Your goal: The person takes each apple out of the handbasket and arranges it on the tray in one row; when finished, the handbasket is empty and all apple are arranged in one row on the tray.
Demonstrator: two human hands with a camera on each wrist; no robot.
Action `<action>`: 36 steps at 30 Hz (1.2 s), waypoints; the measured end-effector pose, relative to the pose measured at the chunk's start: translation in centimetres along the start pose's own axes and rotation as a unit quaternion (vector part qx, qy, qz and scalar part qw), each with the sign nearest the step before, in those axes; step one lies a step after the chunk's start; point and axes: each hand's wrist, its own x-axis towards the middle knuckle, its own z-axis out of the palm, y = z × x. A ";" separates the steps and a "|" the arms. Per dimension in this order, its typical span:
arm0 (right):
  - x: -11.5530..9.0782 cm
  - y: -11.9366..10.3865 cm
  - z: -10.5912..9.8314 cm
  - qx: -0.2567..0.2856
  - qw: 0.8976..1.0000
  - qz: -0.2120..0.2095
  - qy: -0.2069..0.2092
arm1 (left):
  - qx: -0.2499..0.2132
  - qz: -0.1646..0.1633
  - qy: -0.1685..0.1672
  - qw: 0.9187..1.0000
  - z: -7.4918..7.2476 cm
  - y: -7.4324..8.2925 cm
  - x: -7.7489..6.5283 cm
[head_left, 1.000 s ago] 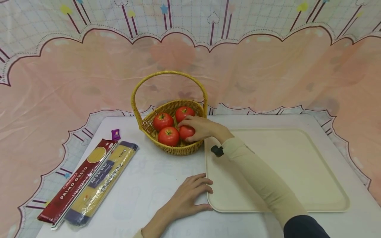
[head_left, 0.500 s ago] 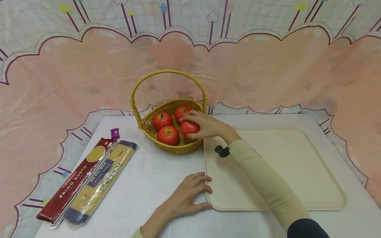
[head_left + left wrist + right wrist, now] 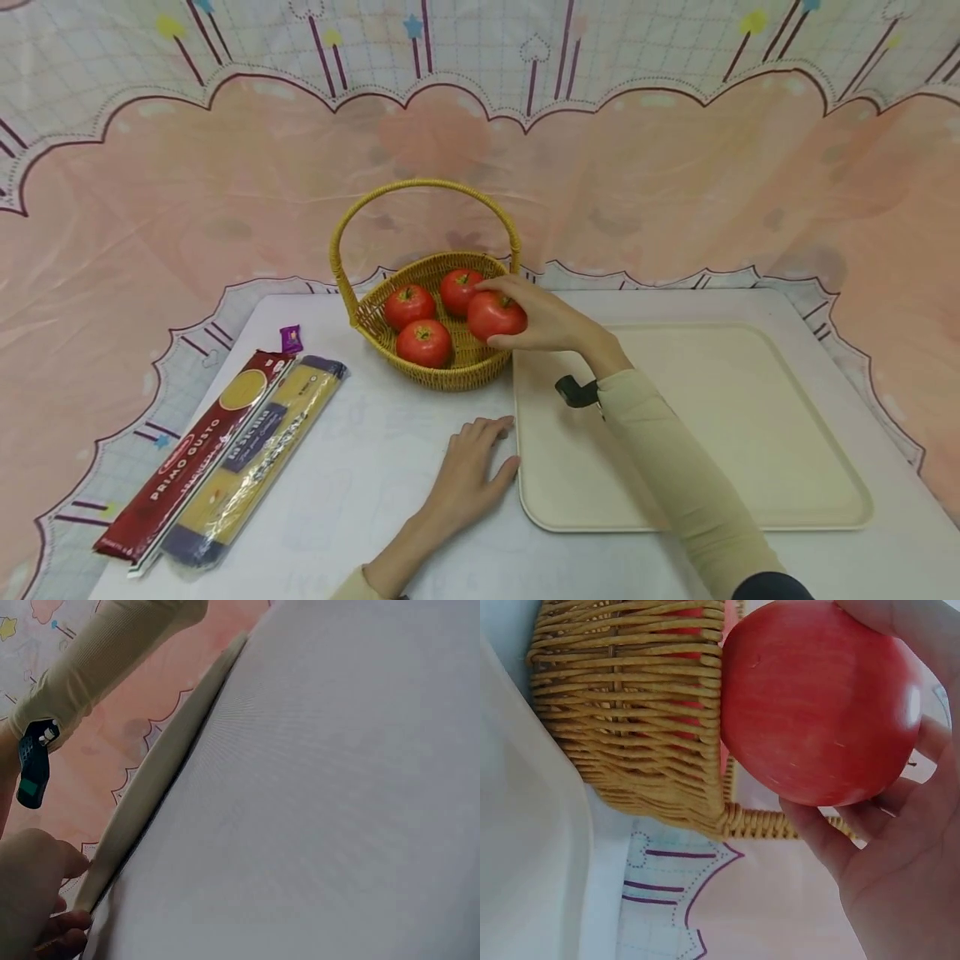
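Observation:
My right hand (image 3: 557, 320) grips a red apple (image 3: 493, 315), thumb and fingers round its sides, over the right rim of a yellow wicker basket (image 3: 450, 380). In the right wrist view the apple (image 3: 817, 705) fills the space in front of the palm, level with the basket's rim. Inside the basket are three more apples, one at the back (image 3: 459, 290), one at the left and one in front. My left hand (image 3: 461, 483) rests by the left edge of a cream tray (image 3: 705, 425), its fingers relaxed. The left wrist view has its fingertips right at the tray's edge (image 3: 142, 795).
On the left of the white table lie a red spaghetti pack (image 3: 198, 450) and a yellow-and-blue pasta pack (image 3: 255, 462), side by side. A small purple wrapped candy (image 3: 291, 338) sits behind them. The basket's tall arched handle (image 3: 424, 182) stands upright. A patterned cloth hangs behind.
My right hand has lifted the apple from its place among the others and brought it right, to the basket's rim. The left hand has shifted slightly, its fingers now pointing further forward.

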 end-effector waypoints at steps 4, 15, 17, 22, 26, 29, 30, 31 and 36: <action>-0.7 0.3 -0.3 -0.002 1.000 -0.002 0.023 | 0.012 -0.018 -0.013 1.000 0.3 0.1 0.6; -3.2 2.0 -0.4 0.018 0.997 0.019 0.072 | 0.006 0.012 0.001 1.000 1.0 0.1 1.1; -3.6 2.4 -0.3 0.019 0.996 0.021 0.081 | 0.003 0.015 0.002 1.000 1.0 0.1 1.1; -4.5 3.0 -0.3 0.025 0.995 0.024 0.098 | 0.014 0.031 0.013 0.999 1.2 -0.1 1.0; -5.2 3.6 -0.4 0.027 0.993 0.028 0.111 | 0.017 0.033 0.011 0.999 1.1 -0.1 1.0; -5.7 4.2 -0.3 0.031 0.992 0.029 0.119 | 0.014 0.034 0.005 0.999 1.1 -0.2 1.0; -5.9 4.3 -0.3 0.033 0.992 0.029 0.120 | 0.015 0.036 0.005 0.999 1.1 -0.2 1.1; -6.1 4.5 -0.2 0.033 0.992 0.029 0.120 | 0.016 0.036 0.002 0.999 1.1 -0.3 1.1; -6.7 5.5 0.4 0.021 0.993 0.040 0.113 | 0.022 0.040 -0.004 0.999 1.2 -0.4 1.0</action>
